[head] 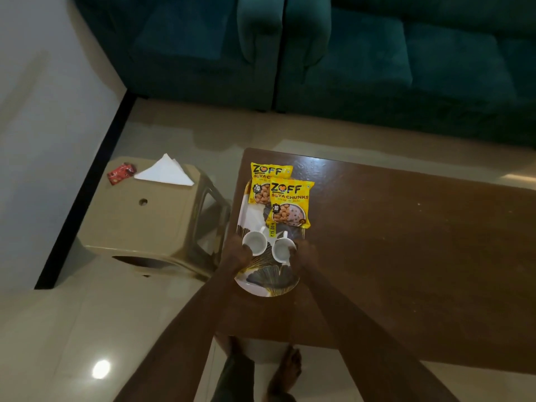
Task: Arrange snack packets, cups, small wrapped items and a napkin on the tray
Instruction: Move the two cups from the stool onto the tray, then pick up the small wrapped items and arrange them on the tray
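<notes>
A patterned oval tray [265, 285] lies at the left end of the brown table. Two yellow soya-chunk packets overlap on its far half, one further back [268, 177] and one nearer [290, 206]. Two white cups stand side by side on the near half. My left hand [236, 252] grips the left cup [255, 240] at its near rim. My right hand [303, 253] grips the right cup [282, 249] at its right rim. On the beige stool to the left lie a folded white napkin [165, 172] and small red wrapped items [121, 172].
The beige plastic stool [139, 224] stands on the tiled floor just left of the brown table [406, 256]. A dark green sofa [319, 53] runs along the back. My bare feet [285, 369] show under the table's near edge.
</notes>
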